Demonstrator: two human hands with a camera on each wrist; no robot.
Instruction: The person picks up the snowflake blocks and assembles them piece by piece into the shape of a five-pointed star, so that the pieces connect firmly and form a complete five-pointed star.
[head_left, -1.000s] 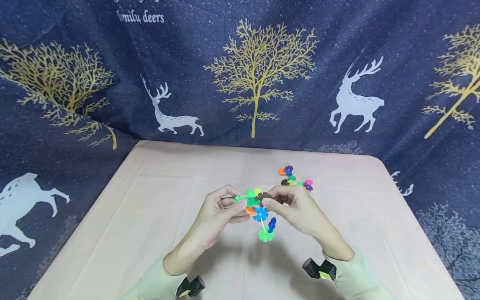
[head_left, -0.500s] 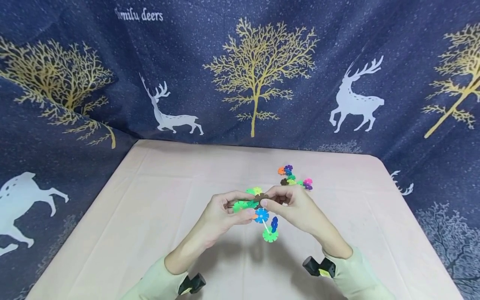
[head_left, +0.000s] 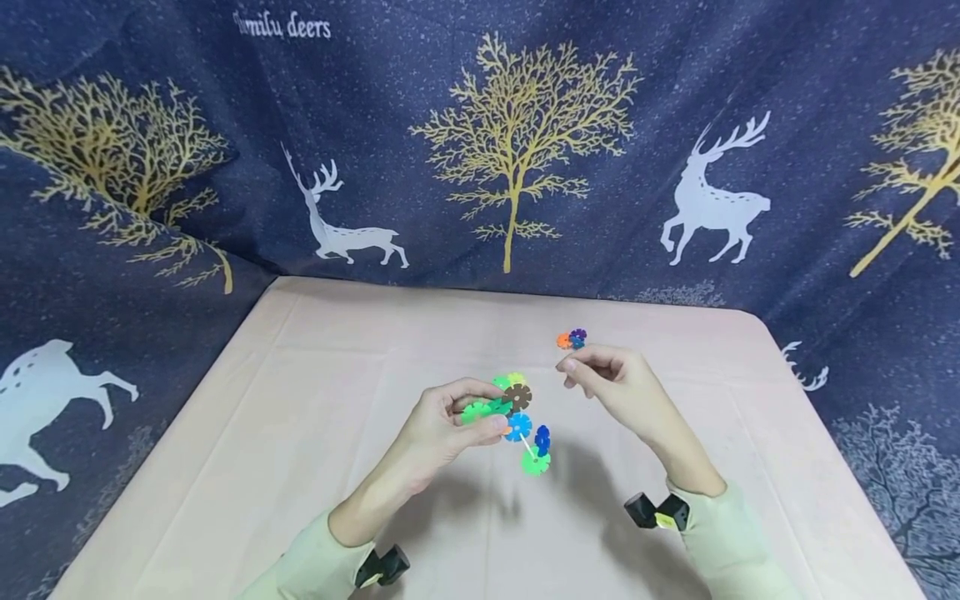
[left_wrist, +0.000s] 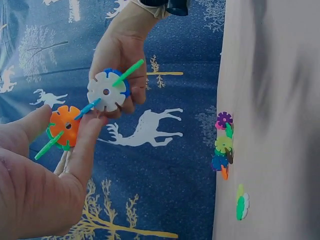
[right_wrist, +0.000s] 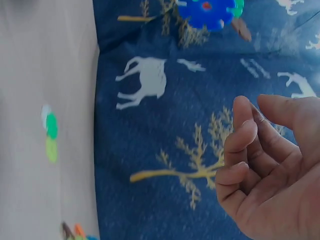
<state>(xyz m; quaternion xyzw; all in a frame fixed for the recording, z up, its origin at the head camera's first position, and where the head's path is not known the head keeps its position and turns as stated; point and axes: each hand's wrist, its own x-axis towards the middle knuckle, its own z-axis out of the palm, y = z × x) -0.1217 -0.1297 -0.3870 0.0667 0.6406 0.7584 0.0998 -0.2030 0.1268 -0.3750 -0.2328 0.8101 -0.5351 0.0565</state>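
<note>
My left hand (head_left: 450, 425) grips a chain of joined snowflake discs (head_left: 517, 427) above the table. The chain has green, brown, blue, orange, yellow and dark blue discs. In the left wrist view, an orange disc (left_wrist: 65, 125) lies between the thumb and fingers, and a white disc (left_wrist: 106, 92) stands beyond it. My right hand (head_left: 626, 387), to the right of the chain and apart from it, has loosely curled fingers. The right wrist view shows nothing between that hand's thumb and fingers. Part of the chain is hidden behind the left fingers.
Beyond the right hand, a second group of joined discs (head_left: 570, 339) lies on the table, partly covered by the hand. A smaller green, white and yellow group (left_wrist: 242, 202) lies near it. A dark blue deer-print cloth (head_left: 450, 167) hangs behind the pale tabletop (head_left: 225, 467).
My right hand has let go of the brown disc on the chain and moved right and slightly away. It now covers part of the far disc group. The left hand stays nearly in place.
</note>
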